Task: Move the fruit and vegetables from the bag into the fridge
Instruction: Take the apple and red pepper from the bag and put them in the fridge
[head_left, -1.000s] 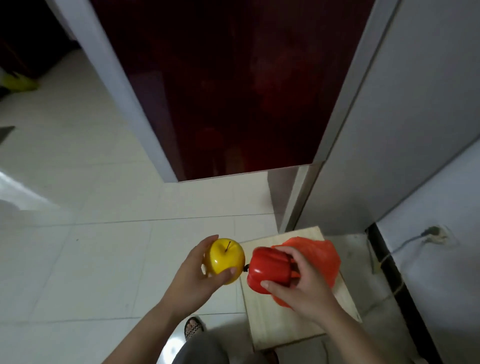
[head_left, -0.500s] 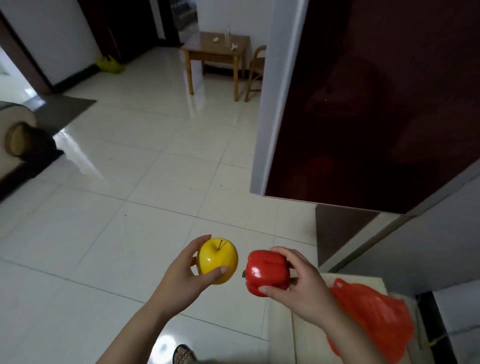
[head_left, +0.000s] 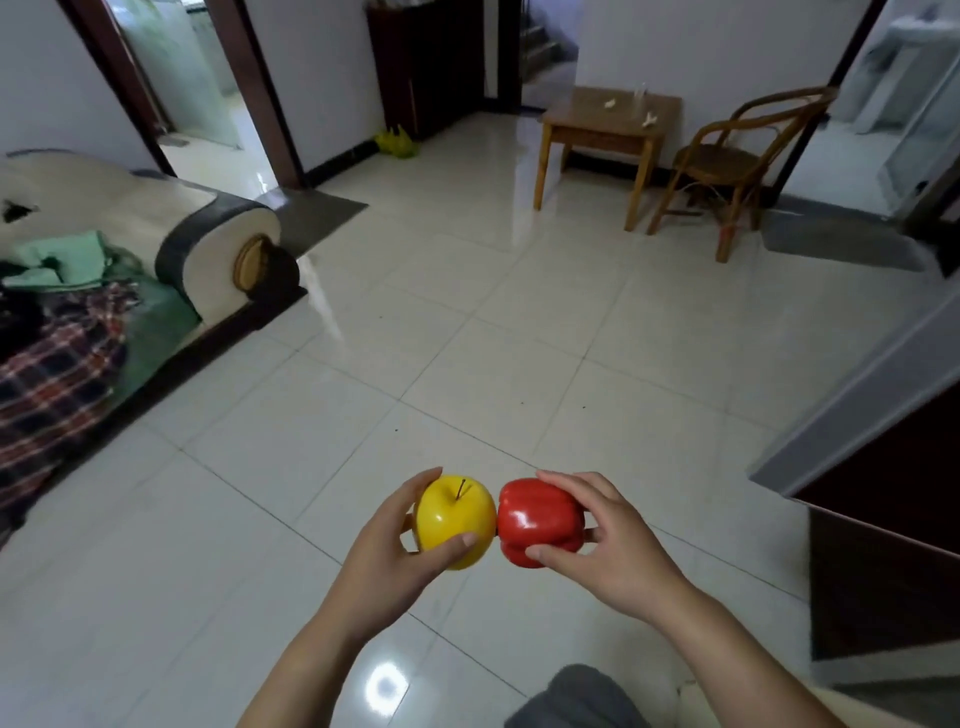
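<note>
**Current state.** The left hand (head_left: 387, 564) grips the yellow apple (head_left: 456, 519): the thumb lies across its near face and the fingers curl round its far side. The right hand (head_left: 613, 553) grips the red pepper (head_left: 540, 522), with the fingers curled over the top and the thumb pressed under the near edge. Both items are held in the air at waist level above the tiled floor (head_left: 467, 338), side by side and touching or nearly so. The bag is not in view.

**Hazards.**
- Both skins are glossy. A loosened grip lets either item drop onto hard tile, where the apple is likely to bruise.
- Both hands are occupied. If a door must be pulled, one item has to be transferred or set down first (a one-handed hold on two round items is unreliable).
- Knocking the two items together can shift the pepper against the thumb.

**Edges and clearance.** The dark red cabinet (head_left: 893, 571) with a grey edge at the right is probably the fridge. Its corner projects toward the right forearm, so allow room on that side. The sofa (head_left: 218, 244) bounds the left. The table (head_left: 608, 124) and chair (head_left: 727, 156) stand well apart at the far wall. Open floor lies ahead and to the left.
</note>
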